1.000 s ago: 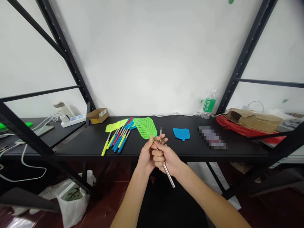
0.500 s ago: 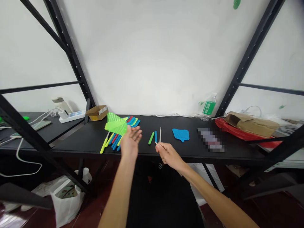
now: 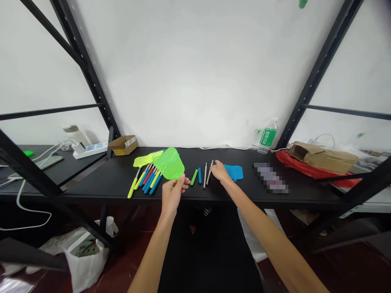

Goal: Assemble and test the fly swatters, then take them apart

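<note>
The green swatter head (image 3: 169, 163) is pinched at its lower edge in the left hand (image 3: 172, 193), whose grip is clenched on it, held just above the front of the black tabletop (image 3: 100, 181). The right hand (image 3: 219, 171) rests on the tabletop with its fingers on the upper end of a thin metal rod (image 3: 209, 172); its grip looks loose, and whether it clasps the rod I cannot tell. A second metal rod (image 3: 205, 175) lies just beside it, and next to that a blue handle sleeve (image 3: 199, 175) and a green handle sleeve (image 3: 194, 177), all roughly parallel. A blue swatter head (image 3: 235, 172) lies flat right behind the right hand.

The tabletop is a shelf in a black metal rack (image 3: 88, 79) against a white wall. Left of the held head lies a fanned bunch of finished swatters (image 3: 146, 174). An open cardboard box (image 3: 123, 145) stands at the back left; its contents are not visible. A water bottle (image 3: 267, 136) stands at the back right, near a flattened brown carton (image 3: 325, 156). A white bag (image 3: 88, 254) sits on the floor below.
</note>
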A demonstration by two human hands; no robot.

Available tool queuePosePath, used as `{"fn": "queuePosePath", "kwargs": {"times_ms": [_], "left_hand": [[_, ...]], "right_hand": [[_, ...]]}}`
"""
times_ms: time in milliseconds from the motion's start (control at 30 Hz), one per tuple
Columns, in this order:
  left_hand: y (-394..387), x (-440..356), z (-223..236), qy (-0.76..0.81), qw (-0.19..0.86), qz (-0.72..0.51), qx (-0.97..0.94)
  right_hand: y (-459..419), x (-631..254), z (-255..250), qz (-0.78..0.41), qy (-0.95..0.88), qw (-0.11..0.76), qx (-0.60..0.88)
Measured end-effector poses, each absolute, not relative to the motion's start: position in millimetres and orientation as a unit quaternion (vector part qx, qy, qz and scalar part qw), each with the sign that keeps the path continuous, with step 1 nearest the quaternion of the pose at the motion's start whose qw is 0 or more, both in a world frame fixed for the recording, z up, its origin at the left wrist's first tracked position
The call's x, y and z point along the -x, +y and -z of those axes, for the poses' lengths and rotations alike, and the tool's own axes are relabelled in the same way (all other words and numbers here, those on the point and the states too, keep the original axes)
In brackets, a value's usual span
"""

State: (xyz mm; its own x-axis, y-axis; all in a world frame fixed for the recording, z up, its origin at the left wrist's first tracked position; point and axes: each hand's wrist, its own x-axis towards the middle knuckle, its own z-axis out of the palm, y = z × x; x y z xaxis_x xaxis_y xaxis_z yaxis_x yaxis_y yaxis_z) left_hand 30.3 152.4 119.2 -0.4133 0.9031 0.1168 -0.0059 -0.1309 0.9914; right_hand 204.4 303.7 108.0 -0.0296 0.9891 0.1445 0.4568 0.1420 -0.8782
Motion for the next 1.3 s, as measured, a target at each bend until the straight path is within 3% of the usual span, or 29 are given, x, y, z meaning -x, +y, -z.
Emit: {"fn": "queuePosePath", "kwargs": {"times_ms": [200,433,633,767,867,967,1100,1300], "left_hand": [[167,-25,-120,0.623,0.262,-0.561,-0.479],[167,-65,-140,0.687,0.167,-0.368,-0.604],[160,-53,-150,0.676,0.110,-0.305,-0.662],[157,13,-142,0.781,-0.045,-0.252,-0.569],[158,51,-132,0.822,-0.135,-0.155,-0.531],[159,60,-127,0.824,-0.132,-0.113,-0.539],[160,51,-128,0.831,-0.127,-0.083,-0.535],[160,46,-129,0.821,-0.142,-0.083,-0.547]], "right_hand": [[283,-205,-120,-0.320,-0.635,0.402,0.576],[241,-206,-131,-0.507,-0.647,0.481,0.304],[269,-266,-131,-0.349,-0.603,0.522,0.492],[285,-316,-120,-0.131,-0.628,0.375,0.669],[279,-322,-112,-0.058,-0.636,0.261,0.724],[269,-311,-111,-0.011,-0.641,0.226,0.733],[254,-293,-113,0.038,-0.659,0.258,0.706],[225,-257,-110,0.010,-0.784,0.243,0.571]]}}
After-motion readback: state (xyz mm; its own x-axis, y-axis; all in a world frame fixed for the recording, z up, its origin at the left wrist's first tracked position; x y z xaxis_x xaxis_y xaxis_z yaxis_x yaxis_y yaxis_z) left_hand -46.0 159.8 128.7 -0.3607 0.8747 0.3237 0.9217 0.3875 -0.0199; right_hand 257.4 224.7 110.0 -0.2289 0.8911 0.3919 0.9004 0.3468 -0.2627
